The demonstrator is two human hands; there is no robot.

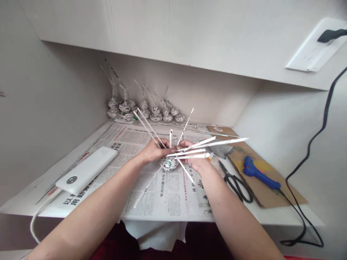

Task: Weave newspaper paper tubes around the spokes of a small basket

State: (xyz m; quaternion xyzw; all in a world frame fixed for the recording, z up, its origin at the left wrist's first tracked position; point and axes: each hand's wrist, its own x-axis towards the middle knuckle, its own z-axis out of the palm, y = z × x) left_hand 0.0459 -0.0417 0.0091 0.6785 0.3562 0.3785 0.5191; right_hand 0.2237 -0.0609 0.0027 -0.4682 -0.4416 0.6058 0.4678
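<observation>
Between my hands, over the newspaper sheet, is a small round woven paper basket with rolled paper sticks fanning out of its top. My left hand is closed on the basket's left upper side, its thumb across the top. My right hand grips the sticks and the rim from the right, its fingers partly hidden behind them. Two sticks slant up to the left, one stands upright, and several point right. One pale stick trails down toward the table's front edge.
Several gourd-shaped woven paper pieces stand along the back wall. Newspaper covers the table. A white power bank with a cable lies left. On the right are black scissors, cardboard and a blue glue gun whose black cord hangs from an outlet.
</observation>
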